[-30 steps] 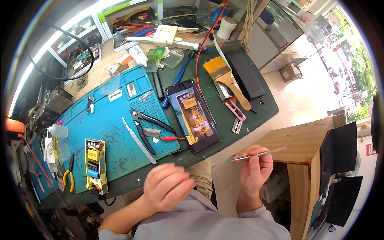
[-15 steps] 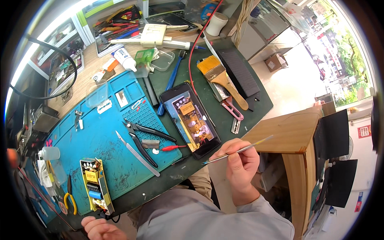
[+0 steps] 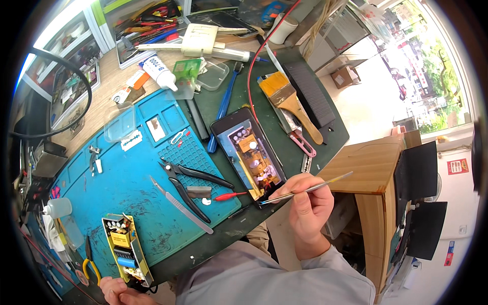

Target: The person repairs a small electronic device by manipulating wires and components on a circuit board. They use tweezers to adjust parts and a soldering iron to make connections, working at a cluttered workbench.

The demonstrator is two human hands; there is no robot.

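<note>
My right hand [image 3: 309, 206] grips slim metal tweezers [image 3: 325, 184] in a pinch, their tip at the lower edge of a dark smartphone [image 3: 272, 190]. A picture of a circuit board fills the phone's screen. At the lower left, my left hand [image 3: 124, 293] is loosely curled, cut off by the picture's edge, with nothing visible in it. Just above it, a power supply board [image 3: 121, 239] in an open yellowish frame lies on the blue work mat [image 3: 147, 203]; I cannot tell whether the fingers touch it. Black-handled cutters [image 3: 184, 190] and a scalpel [image 3: 182, 206] lie between board and phone.
A wide brush [image 3: 290, 99], a pink-handled knife [image 3: 302, 144] and a black ridged block [image 3: 307, 94] lie beyond the phone. Yellow-handled pliers [image 3: 91, 265] are at the left. A red cable [image 3: 249, 76] crosses the bench. A wooden cabinet [image 3: 356, 170] stands right.
My left hand has moved up toward the circuit board's lower end. My right hand stays near the phone with the tweezers. The whole view has shifted slightly.
</note>
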